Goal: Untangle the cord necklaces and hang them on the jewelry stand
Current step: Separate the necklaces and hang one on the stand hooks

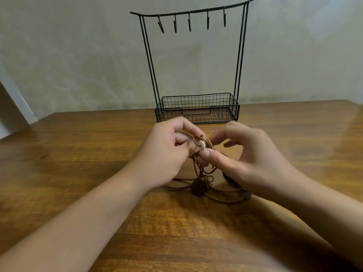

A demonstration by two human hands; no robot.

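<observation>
A tangle of brown cord necklaces [204, 174] is lifted off the wooden table [78, 154] between both hands. My left hand [167, 150] pinches the cords near a cream ring pendant [202, 145]. My right hand [249, 156] pinches the cords just below the ring with thumb and forefinger. Loose loops trail down to the table, where a dark round pendant [198, 188] and a small metal coil [247, 194] lie. The black wire jewelry stand [196, 61] stands behind the hands, all its hooks [189, 23] bare.
The stand's mesh basket [198, 111] sits at its base, right behind my fingers. A pale wall rises behind the table's far edge. The table's left corner falls away at the left.
</observation>
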